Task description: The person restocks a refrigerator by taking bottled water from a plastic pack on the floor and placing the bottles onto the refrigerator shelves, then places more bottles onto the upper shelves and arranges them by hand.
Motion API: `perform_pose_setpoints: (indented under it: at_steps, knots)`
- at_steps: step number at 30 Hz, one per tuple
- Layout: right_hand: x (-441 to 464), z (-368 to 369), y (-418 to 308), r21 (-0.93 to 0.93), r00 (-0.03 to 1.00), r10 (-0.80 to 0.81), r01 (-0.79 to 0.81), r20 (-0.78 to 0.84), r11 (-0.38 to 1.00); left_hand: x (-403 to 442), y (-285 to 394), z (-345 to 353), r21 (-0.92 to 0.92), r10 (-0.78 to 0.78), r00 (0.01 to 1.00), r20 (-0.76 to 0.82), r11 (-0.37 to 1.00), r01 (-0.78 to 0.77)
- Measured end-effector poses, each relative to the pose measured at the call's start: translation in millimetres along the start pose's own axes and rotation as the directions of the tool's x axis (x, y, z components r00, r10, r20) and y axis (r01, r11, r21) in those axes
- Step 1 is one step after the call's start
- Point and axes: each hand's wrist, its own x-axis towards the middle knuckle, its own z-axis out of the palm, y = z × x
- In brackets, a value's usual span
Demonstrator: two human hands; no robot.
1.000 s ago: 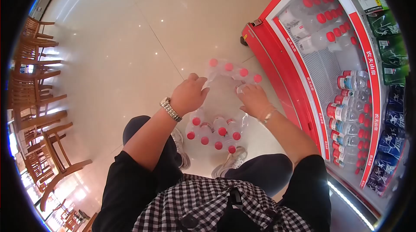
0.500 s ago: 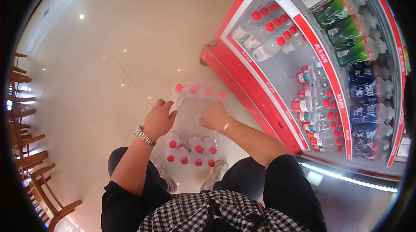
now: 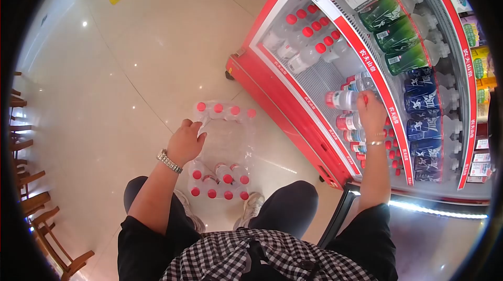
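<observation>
My right hand (image 3: 371, 116) is inside the open drinks cooler, its fingers closed round the red-capped end of a water bottle (image 3: 339, 99). The bottle lies on its side, with a red and white label, above other lying bottles (image 3: 348, 121). My left hand (image 3: 186, 142) is at the left edge of a clear plastic wrap (image 3: 222, 142) on the floor. Its thumb and forefinger are apart, with the forefinger at the film. Inside the wrap, red-capped bottles (image 3: 227, 179) stand at the near end and more bottles (image 3: 226, 110) at the far end.
The red cooler (image 3: 283, 105) stands at the right. Upright water bottles (image 3: 304, 61) are on its lower shelf; green packs (image 3: 395, 34) and blue packs (image 3: 424, 118) are higher up. Wooden chairs (image 3: 47, 228) line the left. My shoes (image 3: 249, 210) are beside the wrap.
My right hand has moved from over the wrapped pack into the cooler and now grips a bottle there. My left hand stays by the wrap. The view has shifted right.
</observation>
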Motion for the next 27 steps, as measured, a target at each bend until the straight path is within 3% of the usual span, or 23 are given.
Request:
perform_pose_setpoints:
  at_steps: [4, 7, 8, 10, 12, 15, 16, 17, 18, 19, 20, 21, 22, 23, 25, 27]
  knots:
    - [35.8, 32.1, 47.9, -0.285, 0.992, -0.002, 0.038, 0.123, 0.958, -0.5, -0.1, 0.9, -0.003, -0.006, 1.0, -0.009, 1.0, 0.006]
    - [54.5, 65.6, 87.9, -0.378, 0.943, -0.29, 0.212, -0.163, 0.901, -2.3, -1.2, 3.8, -0.007, 0.007, 1.0, -0.015, 1.0, -0.007]
    - [56.2, 55.0, 77.5, -0.443, 0.985, -0.168, 0.139, -0.027, 0.886, -2.2, -2.7, 5.2, -0.008, 0.015, 1.0, -0.022, 1.0, -0.015]
    - [69.5, 73.4, 113.3, -0.572, 0.993, -0.107, 0.12, 0.055, 0.811, 2.0, -6.8, 8.6, 0.02, 0.04, 0.998, -0.041, 0.999, -0.039]
    - [67.1, 75.1, 89.5, -0.507, 0.98, 0.007, 0.097, 0.2, 0.856, 0.6, -8.2, 7.1, 0.033, 0.022, 0.999, -0.047, 0.999, -0.021]
    - [27.7, 58.0, -17.0, -0.386, 0.915, -0.403, 0.368, -0.011, 0.846, 1.1, -8.9, 5.0, 0.043, 0.001, 0.999, -0.044, 0.999, 0.001]
    - [8.5, 72.6, -47.7, 0.004, 0.904, -0.399, 0.403, 0.156, 0.915, 1.0, -9.7, 4.5, 0.042, -0.017, 0.999, -0.042, 0.999, 0.019]
    - [-12.7, 84.6, -82.9, 0.381, 0.847, -0.438, 0.314, 0.302, 0.87, 3.6, -9.1, 3.1, 0.042, -0.025, 0.999, -0.046, 0.999, 0.027]
    - [-43.5, 89.0, -127.5, 0.51, 0.699, -0.537, 0.279, 0.473, 0.813, 3.1, -8.7, 3.2, 0.041, -0.028, 0.998, -0.05, 0.999, 0.03]
    - [-73.5, 110.6, -146.7, 0.536, 0.533, -0.661, 0.394, 0.529, 0.747, 2.1, -8.0, 3.9, 0.045, -0.042, 0.998, -0.037, 0.998, 0.044]
    - [-117.1, 145.7, -165.1, 0.672, 0.438, -0.834, 0.509, 0.335, 0.538, 3.3, -7.3, 4.5, 0.049, -0.05, 0.998, -0.027, 0.997, 0.051]
    - [-148.8, 150.9, -191.3, 0.643, 0.266, -0.873, 0.596, 0.408, 0.482, 6.0, -7.3, 4.6, 0.052, -0.052, 0.999, -0.018, 0.997, 0.052]
    - [-160.9, 140.9, -220.2, 0.674, 0.046, -0.847, 0.583, 0.53, 0.454, 7.2, -9.4, 7.2, 0.049, -0.021, 0.998, -0.062, 0.999, 0.024]
    - [-190.2, 174.8, -229.1, 0.76, -0.007, -0.832, 0.411, 0.555, 0.504, 5.5, -12.5, 12.4, 0.045, 0.017, 0.994, -0.105, 0.999, -0.012]
    - [-224.0, 224.8, -237.2, 0.736, -0.095, -0.938, 0.648, 0.333, 0.196, 7.3, -10.5, 9.9, 0.042, 0.044, 0.991, -0.123, 0.998, -0.039]
    - [-214.2, 212.7, -244.8, 0.733, 0.0, -0.912, 0.596, 0.41, 0.33, 4.8, -4.8, 4.9, 0.022, 0.002, 0.998, -0.068, 1.0, 0.0]
